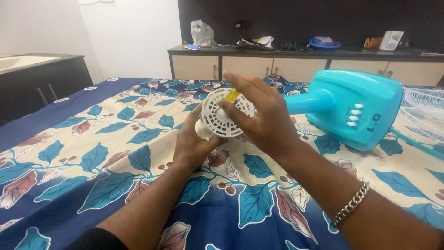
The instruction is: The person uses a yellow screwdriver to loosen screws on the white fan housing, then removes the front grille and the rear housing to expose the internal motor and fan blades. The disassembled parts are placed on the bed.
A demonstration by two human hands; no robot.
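Note:
A turquoise table fan lies on its side on the bed, its base (pixel 358 109) at the right with a row of white buttons. My left hand (pixel 192 139) grips the white motor housing (pixel 222 115) from below. My right hand (pixel 261 115) rests on top of the round vented white cover, fingers spread over it. A small yellow part (pixel 232 95) pokes out between my right fingers. A silver chain bracelet (pixel 351 203) circles my right wrist.
The bed is covered with a blue and cream leaf-print sheet (pixel 92 153). A white wire fan grille (pixel 423 99) lies at the far right. A dark-topped cabinet (pixel 300 65) with clutter stands behind; a dark table (pixel 41 78) stands at the left.

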